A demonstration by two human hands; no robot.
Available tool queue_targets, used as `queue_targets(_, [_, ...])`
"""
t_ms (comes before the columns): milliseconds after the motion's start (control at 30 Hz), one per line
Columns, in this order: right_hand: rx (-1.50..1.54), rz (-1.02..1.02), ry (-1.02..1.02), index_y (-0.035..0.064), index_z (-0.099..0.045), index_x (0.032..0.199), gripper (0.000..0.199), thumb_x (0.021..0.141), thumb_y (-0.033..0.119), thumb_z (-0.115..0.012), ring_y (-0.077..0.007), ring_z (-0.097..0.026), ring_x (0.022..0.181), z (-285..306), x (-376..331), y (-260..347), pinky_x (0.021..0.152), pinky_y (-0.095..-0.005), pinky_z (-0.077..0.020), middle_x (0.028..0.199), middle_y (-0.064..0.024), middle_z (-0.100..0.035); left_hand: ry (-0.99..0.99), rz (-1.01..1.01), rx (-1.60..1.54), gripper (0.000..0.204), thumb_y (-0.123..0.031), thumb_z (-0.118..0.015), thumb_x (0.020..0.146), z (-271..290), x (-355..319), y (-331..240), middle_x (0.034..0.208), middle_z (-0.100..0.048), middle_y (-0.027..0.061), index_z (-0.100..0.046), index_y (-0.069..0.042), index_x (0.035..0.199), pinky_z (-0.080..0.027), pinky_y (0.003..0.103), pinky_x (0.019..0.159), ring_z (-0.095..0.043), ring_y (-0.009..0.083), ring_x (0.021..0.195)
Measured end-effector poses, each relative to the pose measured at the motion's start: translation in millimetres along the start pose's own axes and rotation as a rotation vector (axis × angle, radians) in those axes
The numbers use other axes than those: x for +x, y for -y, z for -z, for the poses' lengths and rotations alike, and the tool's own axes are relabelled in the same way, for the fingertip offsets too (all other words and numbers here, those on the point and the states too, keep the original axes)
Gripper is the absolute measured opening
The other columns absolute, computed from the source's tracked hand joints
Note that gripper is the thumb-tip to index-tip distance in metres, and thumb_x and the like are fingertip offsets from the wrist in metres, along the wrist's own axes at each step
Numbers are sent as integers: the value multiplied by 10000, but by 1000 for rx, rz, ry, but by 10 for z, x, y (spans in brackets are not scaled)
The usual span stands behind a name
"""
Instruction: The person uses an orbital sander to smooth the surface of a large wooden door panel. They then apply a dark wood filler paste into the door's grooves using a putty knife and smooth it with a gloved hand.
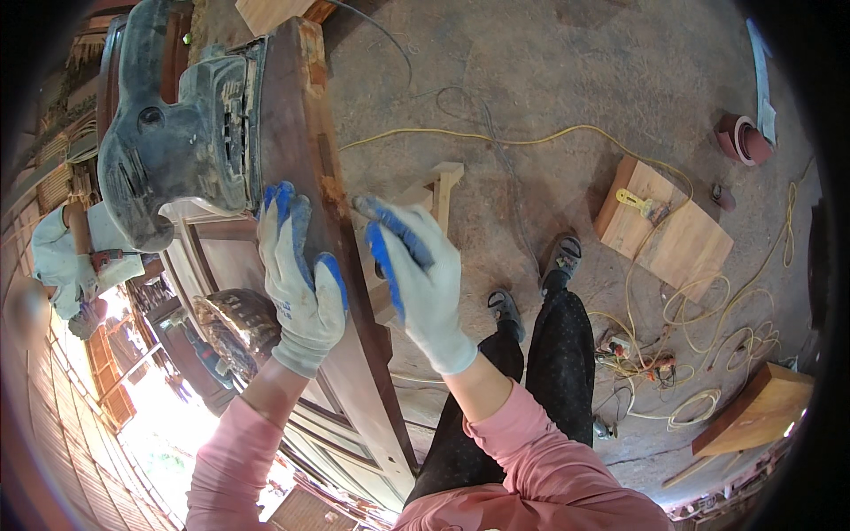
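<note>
Both my hands wear white work gloves with blue-coated fingers. My left hand [303, 288] lies with its fingers stretched along the face of a brown wooden door or frame [297, 115], just below a dusty dark-green power sander [168, 133]. That sander rests against the wood at the upper left. On the other side of the wood's long edge, my right hand [423, 274] is held with its fingers bent and thumb apart. I see nothing held in it. Its palm is partly hidden.
Another person [80, 252] works at the far left with a drill [106, 258]. A yellow-handled brush [633, 202] lies on a wooden block [664, 230]. Yellow cords [708, 292] loop over the floor near my sandalled feet [505, 307]. Reddish abrasive rolls [742, 140] lie at the upper right.
</note>
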State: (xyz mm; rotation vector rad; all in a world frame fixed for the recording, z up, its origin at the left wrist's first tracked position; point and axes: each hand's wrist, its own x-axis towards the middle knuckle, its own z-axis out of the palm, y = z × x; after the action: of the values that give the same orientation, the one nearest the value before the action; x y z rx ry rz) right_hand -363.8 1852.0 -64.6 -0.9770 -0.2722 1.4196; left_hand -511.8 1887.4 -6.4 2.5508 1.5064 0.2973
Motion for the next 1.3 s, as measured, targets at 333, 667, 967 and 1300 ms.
queue_targets(333, [395, -447, 265, 34, -687, 1009, 167, 986, 198, -668, -21, -474, 574, 211, 672, -57, 504, -190, -350, 735, 33, -558, -34, 0, -52, 550, -230, -475, 1025, -29, 3, 9, 1549, -415, 269, -430, 68, 1486, -284, 551, 1204, -383, 472, 1440])
queue_targets(667, [197, -409, 48, 15, -693, 1063, 136, 998, 126, -650, -18, -460, 558, 221, 531, 138, 482, -185, -353, 775, 11, -584, -15, 1, -37, 548, -246, -454, 1045, -18, -11, 22, 1559, -403, 274, -420, 75, 1487, -268, 539, 1215, -373, 462, 1453])
queue_targets(967, [-366, 387, -29, 32, -705, 1268, 362, 909, 44, -668, -319, -581, 920, -26, 352, -184, 822, -390, -480, 997, -146, -624, -32, -14, -57, 538, -212, -474, 1014, -16, -8, 22, 1539, -423, 281, -438, 64, 1474, -260, 575, 1210, -374, 487, 1442])
queue_targets(1300, [-266, 299, 2, 7, -688, 1262, 351, 913, 37, -667, -323, -588, 872, -159, 343, -219, 777, -391, -484, 961, -158, -605, -17, -11, -46, 542, -224, -474, 1019, -12, 7, 13, 1539, -414, 281, -431, 74, 1469, -267, 571, 1207, -368, 489, 1443])
